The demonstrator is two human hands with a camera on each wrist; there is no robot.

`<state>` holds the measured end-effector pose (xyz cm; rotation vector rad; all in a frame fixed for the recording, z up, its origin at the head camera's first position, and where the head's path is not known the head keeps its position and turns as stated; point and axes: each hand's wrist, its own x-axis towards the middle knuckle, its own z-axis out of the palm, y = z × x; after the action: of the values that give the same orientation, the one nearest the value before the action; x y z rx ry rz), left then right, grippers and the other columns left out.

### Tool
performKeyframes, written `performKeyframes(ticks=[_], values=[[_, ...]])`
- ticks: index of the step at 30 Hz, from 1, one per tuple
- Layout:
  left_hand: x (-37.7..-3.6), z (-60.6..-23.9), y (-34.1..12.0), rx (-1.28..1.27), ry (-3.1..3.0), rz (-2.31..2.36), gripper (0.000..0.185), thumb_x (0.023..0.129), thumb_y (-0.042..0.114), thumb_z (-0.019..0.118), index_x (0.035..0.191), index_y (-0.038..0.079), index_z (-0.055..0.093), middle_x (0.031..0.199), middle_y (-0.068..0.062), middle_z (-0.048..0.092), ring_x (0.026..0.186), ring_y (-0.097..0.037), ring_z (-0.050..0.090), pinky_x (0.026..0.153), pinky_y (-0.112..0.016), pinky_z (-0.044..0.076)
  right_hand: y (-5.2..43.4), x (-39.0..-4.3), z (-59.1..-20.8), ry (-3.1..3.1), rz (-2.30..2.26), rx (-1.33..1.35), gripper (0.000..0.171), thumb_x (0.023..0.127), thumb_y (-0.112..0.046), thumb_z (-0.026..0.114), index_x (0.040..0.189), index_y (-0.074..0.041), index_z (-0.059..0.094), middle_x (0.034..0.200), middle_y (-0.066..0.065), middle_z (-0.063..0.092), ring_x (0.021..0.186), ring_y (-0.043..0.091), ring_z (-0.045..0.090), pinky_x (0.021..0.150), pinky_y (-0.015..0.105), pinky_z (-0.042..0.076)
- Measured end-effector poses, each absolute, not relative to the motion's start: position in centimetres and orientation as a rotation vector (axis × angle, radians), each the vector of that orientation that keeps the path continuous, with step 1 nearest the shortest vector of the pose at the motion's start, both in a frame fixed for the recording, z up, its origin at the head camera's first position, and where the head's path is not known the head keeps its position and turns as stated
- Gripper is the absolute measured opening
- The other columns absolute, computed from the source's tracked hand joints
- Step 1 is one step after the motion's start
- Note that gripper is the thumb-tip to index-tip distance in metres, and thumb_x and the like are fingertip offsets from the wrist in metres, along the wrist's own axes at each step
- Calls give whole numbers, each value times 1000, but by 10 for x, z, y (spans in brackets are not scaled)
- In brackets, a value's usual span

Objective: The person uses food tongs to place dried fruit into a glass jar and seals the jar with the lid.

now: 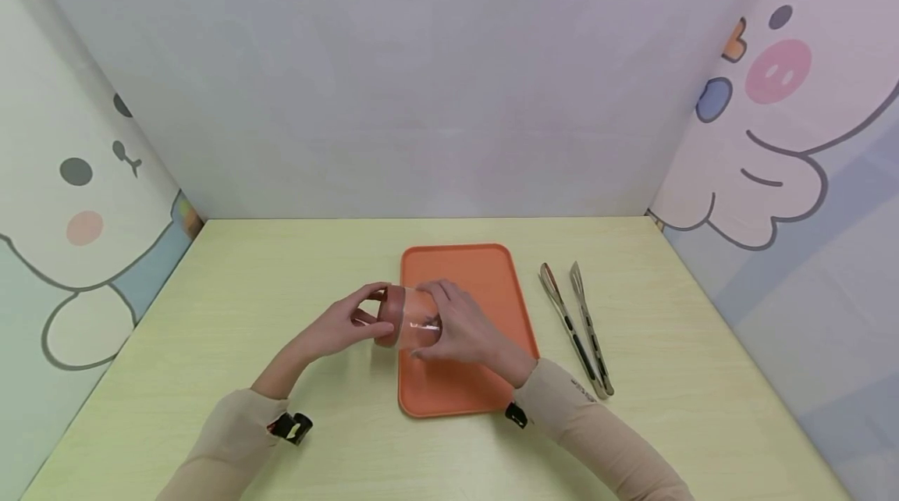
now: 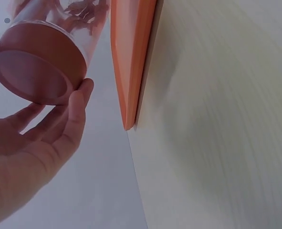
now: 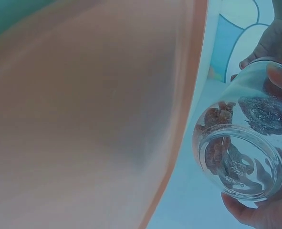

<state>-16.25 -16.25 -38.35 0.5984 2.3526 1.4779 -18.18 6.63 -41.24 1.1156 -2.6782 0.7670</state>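
Observation:
A clear jar lies sideways in both hands above the left part of an orange tray. Its reddish-brown lid faces left, and my left hand grips it with thumb and fingers curled round the rim. Around the jar's body, towards its base, curls my right hand. Dark, wrinkled pieces show through the clear wall in the right wrist view; their kind is unclear. In the left wrist view the lid sits on the jar's end.
To the right of the tray lies a pair of metal tongs with dark grips, its arms spread. A pale wooden table bears everything. Cloth walls stand at the back and both sides, the side ones printed with cartoon animals.

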Motion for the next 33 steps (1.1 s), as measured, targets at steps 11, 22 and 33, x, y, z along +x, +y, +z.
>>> performKeyframes(ticks=[11,22,33], values=[[-171,-405,-168,743,2472,1444,74,76,31,70,136,12,31,127,-5,40,96,-21,53,75,-38,46,69,-180,-409,-2706,874,1133,86,62,-49,73,127,-9,34,118,1,40,97,14,40,81,33,39],[-170,-398,-162,461,2338,1494,61,86,33,57,135,10,28,124,-17,39,84,-22,57,68,-41,48,68,-182,-411,-2651,764,1108,85,60,-50,74,125,-10,36,118,2,41,101,15,40,84,34,38],[-168,-398,-156,411,2414,1474,60,82,37,60,130,11,35,115,-11,44,72,-23,53,66,-42,47,68,-181,-408,-2641,742,1133,85,61,-51,73,125,-9,36,119,2,42,103,15,40,85,34,37]])
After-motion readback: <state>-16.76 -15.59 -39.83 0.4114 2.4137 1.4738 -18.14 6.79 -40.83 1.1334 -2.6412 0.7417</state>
